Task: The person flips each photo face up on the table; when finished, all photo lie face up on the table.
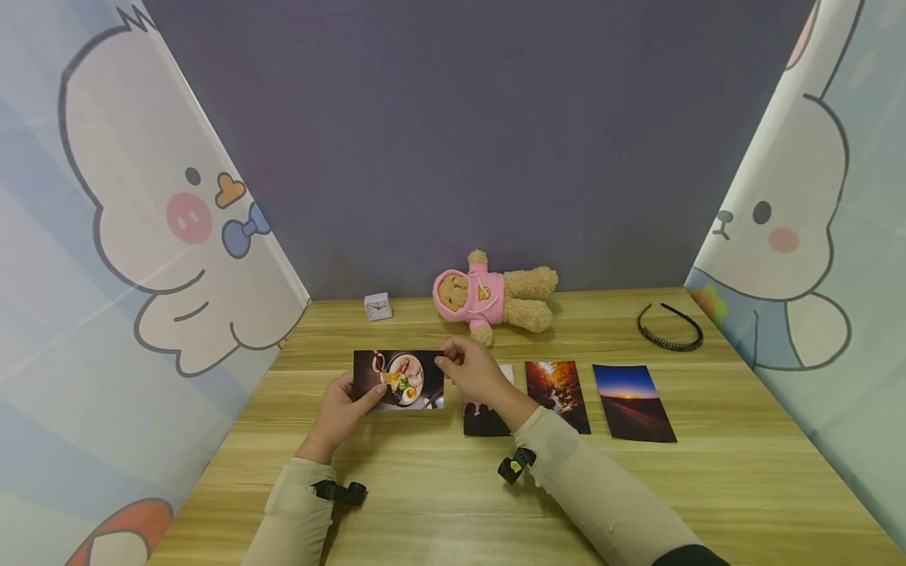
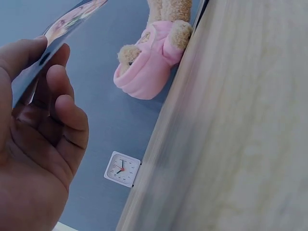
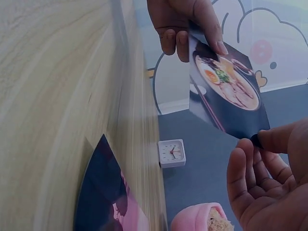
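A photo of a ramen bowl is held up between both hands above the table. My left hand pinches its left side, thumb over the picture and fingers behind, as the left wrist view also shows. At the upper right corner, my right hand pinches the photo between thumb and fingertips; the right wrist view shows this corner slightly bent. Just below the right hand lies a pink and black photo, partly covered by that hand. Beside it are an autumn stream photo and a sunset photo, lined up in a row.
At the back of the wooden table lies a teddy bear in a pink hoodie. A small white clock stands left of it, and a black headband rests at the far right. Cartoon-printed panels flank the table.
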Motion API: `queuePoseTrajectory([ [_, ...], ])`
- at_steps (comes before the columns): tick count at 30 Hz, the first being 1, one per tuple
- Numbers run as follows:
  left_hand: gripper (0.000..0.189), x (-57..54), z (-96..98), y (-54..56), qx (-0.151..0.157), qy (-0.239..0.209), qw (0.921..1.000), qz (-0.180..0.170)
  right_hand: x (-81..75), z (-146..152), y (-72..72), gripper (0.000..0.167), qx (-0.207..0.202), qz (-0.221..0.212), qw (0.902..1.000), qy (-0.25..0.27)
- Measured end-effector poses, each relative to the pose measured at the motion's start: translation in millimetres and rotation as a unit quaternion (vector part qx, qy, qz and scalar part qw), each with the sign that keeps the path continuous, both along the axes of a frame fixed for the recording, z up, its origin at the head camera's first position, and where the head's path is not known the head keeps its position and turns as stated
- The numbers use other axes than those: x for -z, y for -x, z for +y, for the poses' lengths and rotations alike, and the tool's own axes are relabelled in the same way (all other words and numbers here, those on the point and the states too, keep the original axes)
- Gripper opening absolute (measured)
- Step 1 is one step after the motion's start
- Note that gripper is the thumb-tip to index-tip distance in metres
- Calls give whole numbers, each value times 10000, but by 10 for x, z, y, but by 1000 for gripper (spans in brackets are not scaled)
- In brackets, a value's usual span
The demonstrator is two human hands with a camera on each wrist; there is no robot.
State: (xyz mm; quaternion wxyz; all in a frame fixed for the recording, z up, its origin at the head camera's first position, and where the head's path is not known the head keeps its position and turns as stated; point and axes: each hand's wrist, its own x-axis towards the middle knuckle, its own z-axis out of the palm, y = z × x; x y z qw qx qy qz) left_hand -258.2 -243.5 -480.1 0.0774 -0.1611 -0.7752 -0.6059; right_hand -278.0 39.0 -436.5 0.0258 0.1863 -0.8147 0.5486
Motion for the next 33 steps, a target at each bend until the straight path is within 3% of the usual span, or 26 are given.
queuePoseTrajectory([
  [10, 14, -273, 77, -183, -106, -156, 9996, 187, 1, -11, 3, 10, -89, -311, 9981, 519],
  [21, 16, -293, 85, -202, -265, -167, 9994, 125, -23, 10, -2, 10, 247, 93, 9996, -141],
  [29, 20, -315, 92, -220, -362, 74, 9993, -97, -25, -1, 3, 6, 145, 317, 9992, -177],
  [33, 16, -313, 88, -216, -267, 99, 9996, -18, -24, -5, 5, 6, 41, 427, 9988, -238],
])
